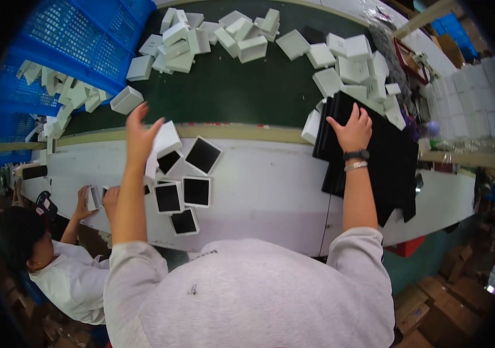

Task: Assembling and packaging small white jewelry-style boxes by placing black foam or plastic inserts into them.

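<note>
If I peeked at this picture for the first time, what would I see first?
Probably the big heap of small white boxes scattered on the dark green belt at the top. Next, the person's right hand pressing on a stack of black sheets at the right, and the left hand raised beside a white box. Below it, white trays with black squares inside lie on the white table.

a small white box [165,141] sits tilted, just beside open fingers; a stack of black sheets [375,156] lies flat across the table edge.
</note>
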The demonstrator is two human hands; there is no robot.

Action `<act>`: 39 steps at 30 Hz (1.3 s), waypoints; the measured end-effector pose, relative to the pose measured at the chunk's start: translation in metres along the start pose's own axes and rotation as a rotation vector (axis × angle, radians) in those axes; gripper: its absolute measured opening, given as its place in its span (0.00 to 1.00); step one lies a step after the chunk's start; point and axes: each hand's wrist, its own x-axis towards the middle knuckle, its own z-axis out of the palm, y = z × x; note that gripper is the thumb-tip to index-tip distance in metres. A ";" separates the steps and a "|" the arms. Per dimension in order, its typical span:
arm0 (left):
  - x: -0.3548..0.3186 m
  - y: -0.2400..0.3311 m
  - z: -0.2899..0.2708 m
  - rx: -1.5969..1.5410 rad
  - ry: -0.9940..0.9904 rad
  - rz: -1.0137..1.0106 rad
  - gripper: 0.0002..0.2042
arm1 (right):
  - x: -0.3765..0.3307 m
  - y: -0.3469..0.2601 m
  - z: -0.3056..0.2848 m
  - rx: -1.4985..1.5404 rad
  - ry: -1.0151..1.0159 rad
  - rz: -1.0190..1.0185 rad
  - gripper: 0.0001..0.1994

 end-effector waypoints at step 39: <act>-0.161 0.167 0.021 -1.019 -0.435 -0.315 0.34 | -0.160 -0.147 -0.140 0.813 0.031 -0.489 0.21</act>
